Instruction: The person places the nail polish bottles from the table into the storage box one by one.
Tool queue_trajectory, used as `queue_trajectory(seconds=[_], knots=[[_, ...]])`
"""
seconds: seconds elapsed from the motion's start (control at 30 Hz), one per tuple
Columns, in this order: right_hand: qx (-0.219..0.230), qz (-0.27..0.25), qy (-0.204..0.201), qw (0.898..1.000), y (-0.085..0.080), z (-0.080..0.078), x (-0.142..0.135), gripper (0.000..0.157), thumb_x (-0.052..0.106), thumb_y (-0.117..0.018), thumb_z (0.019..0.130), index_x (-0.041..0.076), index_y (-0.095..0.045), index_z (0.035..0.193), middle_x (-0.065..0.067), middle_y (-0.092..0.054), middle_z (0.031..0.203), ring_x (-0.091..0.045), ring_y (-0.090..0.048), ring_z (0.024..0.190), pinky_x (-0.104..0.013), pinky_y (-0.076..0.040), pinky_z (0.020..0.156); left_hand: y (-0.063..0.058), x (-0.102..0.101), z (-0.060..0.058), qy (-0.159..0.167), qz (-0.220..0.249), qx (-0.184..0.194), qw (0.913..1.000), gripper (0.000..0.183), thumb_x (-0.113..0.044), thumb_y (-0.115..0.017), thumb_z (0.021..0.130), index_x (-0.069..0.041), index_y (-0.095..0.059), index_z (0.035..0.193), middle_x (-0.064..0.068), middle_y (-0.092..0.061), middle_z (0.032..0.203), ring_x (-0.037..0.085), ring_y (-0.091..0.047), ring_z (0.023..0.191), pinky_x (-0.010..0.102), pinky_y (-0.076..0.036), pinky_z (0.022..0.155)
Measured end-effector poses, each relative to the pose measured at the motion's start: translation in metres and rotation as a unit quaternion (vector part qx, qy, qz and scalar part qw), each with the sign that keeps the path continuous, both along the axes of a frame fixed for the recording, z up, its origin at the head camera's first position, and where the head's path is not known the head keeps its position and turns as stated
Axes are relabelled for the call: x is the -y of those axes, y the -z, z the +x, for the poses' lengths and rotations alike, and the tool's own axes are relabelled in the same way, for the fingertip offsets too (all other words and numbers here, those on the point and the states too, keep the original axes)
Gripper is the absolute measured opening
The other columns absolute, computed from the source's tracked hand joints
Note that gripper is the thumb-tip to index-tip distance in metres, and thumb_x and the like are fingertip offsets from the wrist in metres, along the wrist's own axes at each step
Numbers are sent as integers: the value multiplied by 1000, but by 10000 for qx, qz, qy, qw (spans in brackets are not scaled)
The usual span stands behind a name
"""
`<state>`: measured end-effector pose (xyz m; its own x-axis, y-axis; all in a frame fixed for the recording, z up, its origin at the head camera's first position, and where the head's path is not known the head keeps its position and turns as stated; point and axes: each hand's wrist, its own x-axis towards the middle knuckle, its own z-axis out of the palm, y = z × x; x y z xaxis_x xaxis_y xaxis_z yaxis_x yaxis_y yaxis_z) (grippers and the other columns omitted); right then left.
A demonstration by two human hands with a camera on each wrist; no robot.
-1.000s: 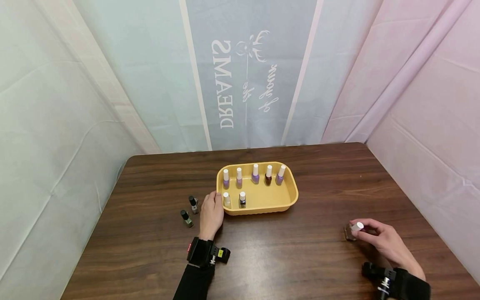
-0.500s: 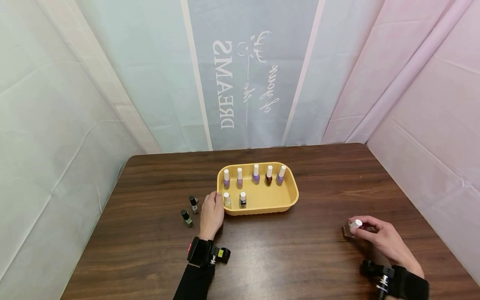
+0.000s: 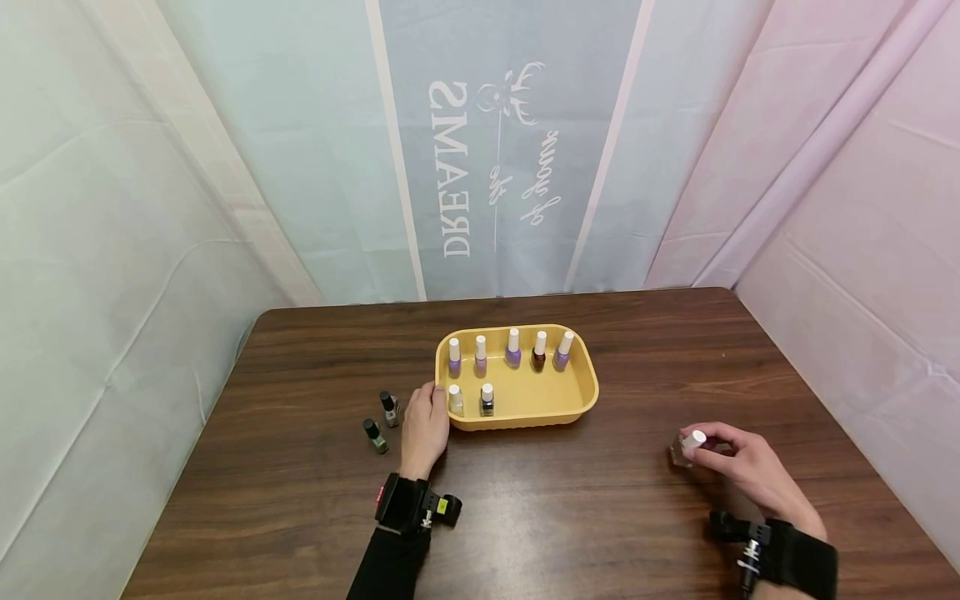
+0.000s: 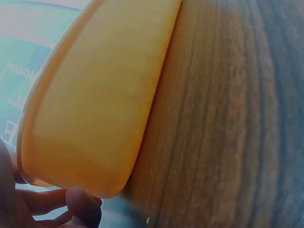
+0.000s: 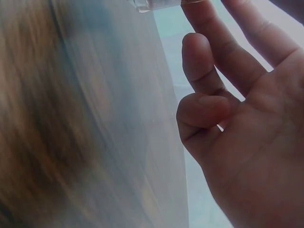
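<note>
A nail polish bottle (image 3: 678, 453) with a white cap is pinched between thumb and fingers of my right hand (image 3: 753, 473), at the right of the table. Only the glass base of that bottle (image 5: 159, 4) shows at the top of the right wrist view. My left hand (image 3: 424, 427) grips the left end of the yellow tray (image 3: 536, 390); its fingertips (image 4: 81, 206) curl at the tray's end in the left wrist view. Inside the tray, several white-capped polish bottles stand: a back row with purple (image 3: 513, 357) and dark red (image 3: 538, 360) ones, and two at the front left.
Left of my left hand, two black-capped polish bottles lie on the brown wooden table (image 3: 592, 517), a greyish one (image 3: 390, 410) and a green one (image 3: 376, 437). Fabric curtains (image 3: 300, 150) rise behind the table and along both sides.
My right hand has moved a little to the left and away from me, carrying the white-capped nail polish bottle with it. The left hand has kept its grip on the tray.
</note>
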<state>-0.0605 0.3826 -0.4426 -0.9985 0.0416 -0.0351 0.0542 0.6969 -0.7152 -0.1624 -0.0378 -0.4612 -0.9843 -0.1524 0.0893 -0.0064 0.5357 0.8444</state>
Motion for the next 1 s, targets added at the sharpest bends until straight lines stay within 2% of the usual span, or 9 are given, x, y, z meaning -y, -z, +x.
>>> queue_trajectory(seconds=[0.57,1.0], knots=[[-142,-259,-444,9986,-8,-21,24,35,41,-65,82,17,-66,108,-5,-66,107,-14,-58,81,-28,-48,65,0,0,-1,9,11,11,10000,47,-33,-31,101,-3,-54,128,17,-57,118,31,-53,110,49,-43,92],[-267,-250,-639,9973,-16,-33,38,30,41,-66,82,20,-67,105,0,-67,104,-13,-57,84,-28,-47,69,0,0,-1,37,-10,-10,10000,47,-33,-31,101,-2,-55,128,17,-58,119,30,-53,110,49,-43,92]])
